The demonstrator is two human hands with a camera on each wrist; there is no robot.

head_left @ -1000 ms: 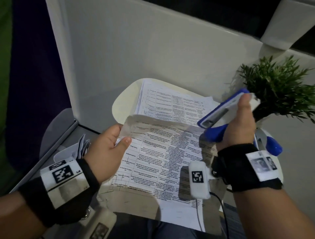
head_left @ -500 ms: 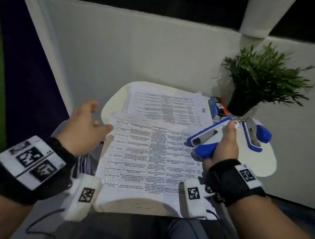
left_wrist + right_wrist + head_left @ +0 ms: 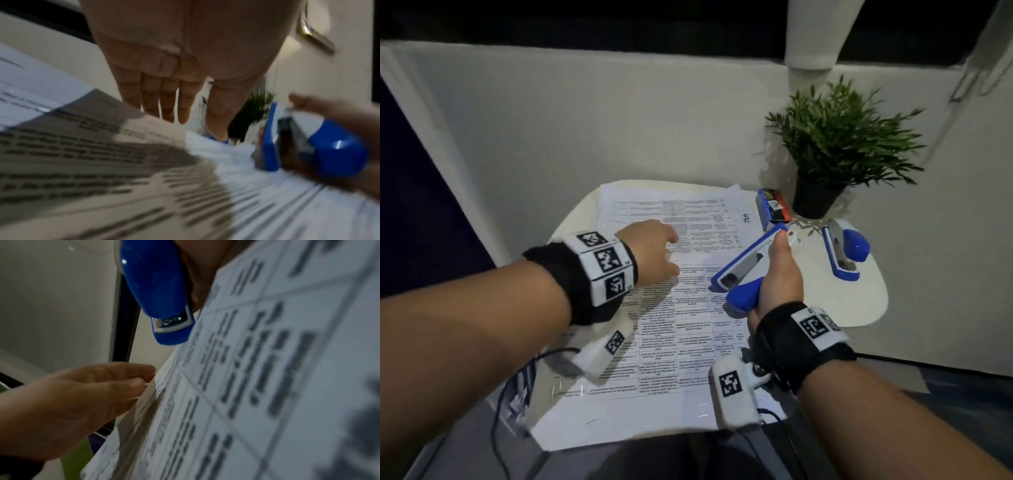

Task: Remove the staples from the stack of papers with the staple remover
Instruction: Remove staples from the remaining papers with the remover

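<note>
In the head view, the stack of papers (image 3: 671, 308) lies across the small white table (image 3: 859, 301), its near end overhanging the table's near edge, with small staples showing along that near margin. The left hand (image 3: 654, 253) reaches over the sheets toward the far edge, fingers extended and holding nothing. The right hand (image 3: 777, 277) is curled round the blue staple remover (image 3: 743, 270), held over the papers' right side with its nose pointing left. By the table's right edge sit a second blue tool (image 3: 846, 251), a small box (image 3: 772, 209) and a potted plant (image 3: 842, 147). The left wrist view, blurred, shows straight fingers (image 3: 164, 104) just above the printed sheet, with the blue tool (image 3: 320, 146) in the other hand on the right. The right wrist view shows the tool's metal-tipped nose (image 3: 170, 321) close to the paper but seemingly not biting it, and the left hand's fingertips (image 3: 144, 378) at the sheet's edge. The step looks like resettling the stack between staples; next the left hand must pin the paper flat so the nose can be slid under a staple.
</note>
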